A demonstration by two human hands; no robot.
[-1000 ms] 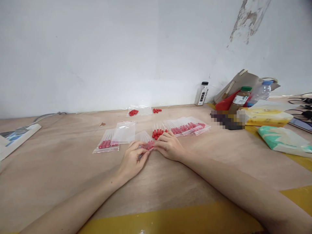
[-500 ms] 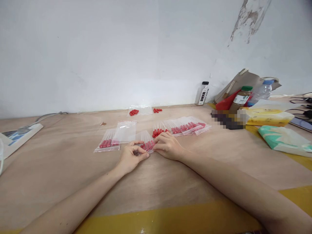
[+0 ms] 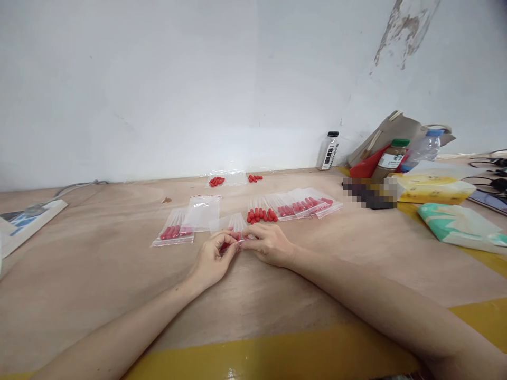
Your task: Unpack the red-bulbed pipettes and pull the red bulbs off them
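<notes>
My left hand [image 3: 214, 257] and my right hand [image 3: 268, 244] meet at the middle of the wooden table [image 3: 99, 285]. Both pinch the near edge of a small clear bag [image 3: 232, 226] holding red-tipped pieces, fingers curled on it. Just left lies an empty clear bag [image 3: 204, 212] over a filled bag [image 3: 173, 233]. Behind my right hand sits a loose bunch of red-tipped pieces [image 3: 261, 215], and a row of filled bags [image 3: 303, 204] fans out to the right.
More red pieces [image 3: 216, 181] lie near the white wall. A small bottle [image 3: 329, 151], a coffee bottle [image 3: 390, 158], a water bottle [image 3: 423, 148], a paper bag and tissue packs [image 3: 435, 189] crowd the right side. Yellow tape [image 3: 277, 356] runs along the near edge.
My hands have drawn slightly nearer to me with the small bag, and the fingers of both have closed tighter on its edge. The loose red pieces behind are now uncovered.
</notes>
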